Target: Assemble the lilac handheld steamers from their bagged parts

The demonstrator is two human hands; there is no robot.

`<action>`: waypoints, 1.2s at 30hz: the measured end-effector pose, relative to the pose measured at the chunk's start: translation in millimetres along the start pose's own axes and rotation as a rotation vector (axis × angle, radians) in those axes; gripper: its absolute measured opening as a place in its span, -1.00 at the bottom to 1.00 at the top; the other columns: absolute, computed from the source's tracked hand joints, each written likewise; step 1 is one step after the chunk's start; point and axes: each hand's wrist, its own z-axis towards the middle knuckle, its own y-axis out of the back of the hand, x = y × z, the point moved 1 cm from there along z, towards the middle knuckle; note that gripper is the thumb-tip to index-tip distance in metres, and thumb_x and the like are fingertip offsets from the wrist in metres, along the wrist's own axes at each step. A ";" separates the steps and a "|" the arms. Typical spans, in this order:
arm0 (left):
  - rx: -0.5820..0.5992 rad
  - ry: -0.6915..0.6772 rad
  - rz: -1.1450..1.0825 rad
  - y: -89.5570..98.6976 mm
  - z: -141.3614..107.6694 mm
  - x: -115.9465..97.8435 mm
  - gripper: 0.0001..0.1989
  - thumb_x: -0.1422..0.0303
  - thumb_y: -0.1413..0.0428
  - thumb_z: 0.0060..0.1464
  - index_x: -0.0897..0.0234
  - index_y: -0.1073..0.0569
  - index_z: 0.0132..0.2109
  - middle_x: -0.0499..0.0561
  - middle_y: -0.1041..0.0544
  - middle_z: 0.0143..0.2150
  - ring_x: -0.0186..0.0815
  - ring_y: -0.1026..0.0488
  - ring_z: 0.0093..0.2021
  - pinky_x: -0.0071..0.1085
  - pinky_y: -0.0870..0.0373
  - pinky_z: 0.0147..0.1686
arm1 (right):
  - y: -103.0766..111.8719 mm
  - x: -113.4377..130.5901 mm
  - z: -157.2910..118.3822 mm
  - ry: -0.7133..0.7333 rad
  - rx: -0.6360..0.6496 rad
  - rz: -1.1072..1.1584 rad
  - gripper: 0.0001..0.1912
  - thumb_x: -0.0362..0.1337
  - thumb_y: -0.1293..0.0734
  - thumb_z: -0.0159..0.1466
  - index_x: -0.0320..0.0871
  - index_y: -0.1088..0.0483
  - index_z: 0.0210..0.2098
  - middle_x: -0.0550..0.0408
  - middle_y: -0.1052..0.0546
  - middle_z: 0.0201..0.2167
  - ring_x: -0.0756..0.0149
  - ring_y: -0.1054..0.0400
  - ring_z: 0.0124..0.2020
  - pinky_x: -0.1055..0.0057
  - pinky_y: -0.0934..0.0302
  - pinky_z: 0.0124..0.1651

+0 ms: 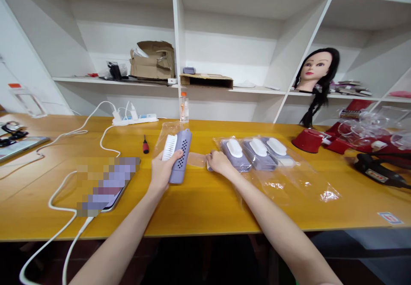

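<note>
My left hand [159,170] is wrapped round a purple case with rows of dark holes [183,148], held tilted above the table. A white bristled brush [169,147] is in the same grip, against the case's left side. On the table, my right hand [220,163] is closed, its fingertips at a small pale piece too covered to identify. Between the hands lies a clear plastic piece [197,160]. A clear plastic bag [165,133] is behind the left hand. Right of my right hand, three purple cases with white brushes on top [236,148] lie in clear bags.
A phone [112,186] with white cables and a red-handled screwdriver [145,145] lie at left. Behind stand a power strip [141,119] and an orange-capped bottle [184,107]. At right are red stands [307,140], a black hair tool [374,171] and a mannequin head [316,68].
</note>
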 end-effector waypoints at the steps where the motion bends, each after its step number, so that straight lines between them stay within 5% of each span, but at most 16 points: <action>1: 0.005 -0.005 0.001 0.1 -0.2 -0.3 -0.54 0.19 -0.30 -0.36 0.38 -0.53 -0.26 0.01 -0.55 -0.36 -0.35 -0.43 -0.41 -0.47 -0.35 -0.41 | -0.6 0.8 0.7 0.023 0.017 -0.017 -0.68 -0.21 -0.14 0.25 -0.30 -0.43 -0.28 -0.32 -0.52 -0.27 0.01 -0.42 -0.18 0.30 -0.14 -0.22; 7: 0.022 -0.021 -0.004 0.8 -1.1 -1.8 -0.55 0.18 -0.29 -0.35 0.38 -0.53 -0.28 0.01 -0.55 -0.37 -0.35 -0.42 -0.42 -0.46 -0.33 -0.40 | 3.1 8.0 -4.6 0.122 0.072 -0.093 -0.60 -0.07 -0.11 0.28 -0.22 -0.41 -0.18 -0.18 -0.52 -0.28 0.07 -0.41 -0.21 0.34 -0.13 -0.24; 11: 0.021 -0.031 -0.022 1.1 -0.3 -0.9 -0.55 0.18 -0.29 -0.35 0.38 -0.52 -0.27 0.01 -0.55 -0.36 -0.35 -0.42 -0.41 -0.45 -0.33 -0.38 | 1.2 16.1 -11.3 0.166 0.026 -0.138 -0.37 0.06 -0.22 0.18 -0.20 -0.22 0.11 -0.28 -0.36 -0.05 0.00 -0.38 -0.15 0.25 -0.12 -0.13; 17: 0.009 -0.077 -0.036 0.4 0.8 1.9 -0.57 0.19 -0.29 -0.34 0.37 -0.52 -0.28 0.00 -0.53 -0.37 -0.35 -0.40 -0.40 -0.44 -0.32 -0.38 | -6.3 21.6 -12.2 0.251 0.071 -0.135 -0.62 -0.10 -0.28 0.17 -0.14 -0.38 -0.06 -0.10 -0.36 -0.15 0.15 -0.37 -0.19 0.33 -0.13 -0.12; 25: -0.285 -0.218 -0.379 10.4 12.0 -7.3 -0.59 0.21 -0.27 -0.30 0.36 -0.48 -0.26 0.01 -0.49 -0.34 -0.35 -0.41 -0.42 -0.41 -0.36 -0.39 | 12.9 32.7 2.1 0.136 0.005 -0.063 -0.54 -0.08 -0.21 0.24 -0.17 -0.28 0.06 -0.10 -0.40 -0.13 0.20 -0.34 -0.12 0.37 -0.15 -0.11; 30: -0.326 -0.290 -0.376 11.0 12.9 -7.1 -0.62 0.24 -0.28 -0.30 0.36 -0.48 -0.28 -0.02 -0.48 -0.38 -0.39 -0.38 -0.45 -0.46 -0.33 -0.43 | -12.5 73.2 21.6 0.128 0.057 -0.042 -0.54 -0.05 -0.25 0.19 -0.11 -0.33 0.02 -0.15 -0.32 -0.01 0.14 -0.37 -0.14 0.29 -0.17 -0.09; 36: -0.224 -0.310 -0.223 8.0 12.0 1.2 -0.59 0.24 -0.27 -0.28 0.38 -0.49 -0.23 0.03 -0.52 -0.34 -0.34 -0.41 -0.39 -0.42 -0.37 -0.35 | -44.6 100.0 26.5 0.120 0.129 -0.038 -0.59 -0.08 -0.17 0.24 -0.15 -0.36 -0.02 -0.23 -0.32 -0.02 0.04 -0.35 -0.09 0.17 -0.20 -0.07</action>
